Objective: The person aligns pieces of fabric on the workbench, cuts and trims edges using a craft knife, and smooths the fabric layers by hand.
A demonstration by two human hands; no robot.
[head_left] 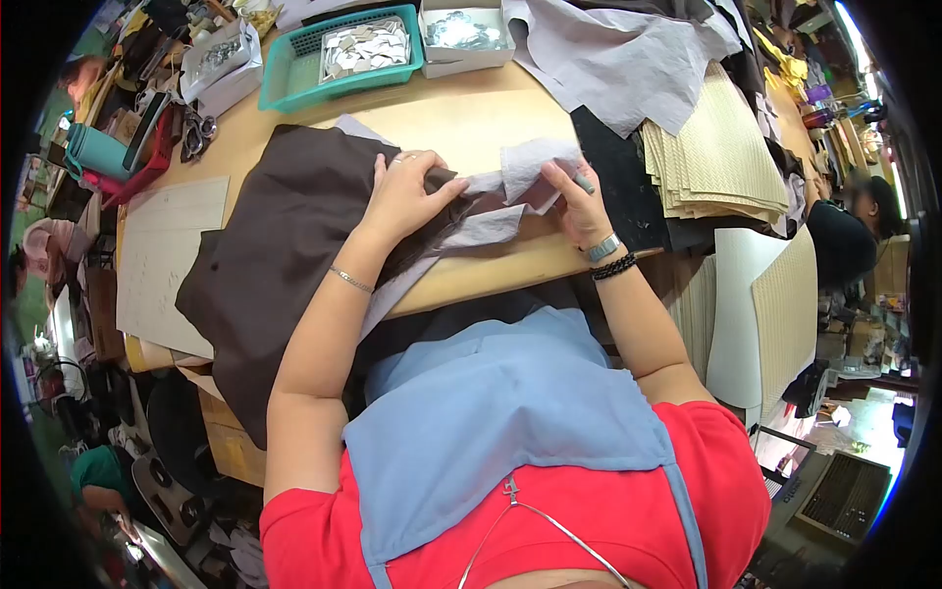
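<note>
A large, dark brown sheet of leather-like material (280, 226) is draped over the near edge of a pale wooden table (471, 108); its right edge is pinched by the left hand (407, 191). A thin, pale grey-lilac piece of material (532, 169) is gripped between right-hand (581, 204) thumb and fingers. Beyond, a teal plastic basket (289, 74) is seen.

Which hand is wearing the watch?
The right hand, holding pale cloth. Its wrist has a silver watch beside a black bracelet; the left hand, on the dark brown sheet, has a thin chain bracelet, no watch.
</note>
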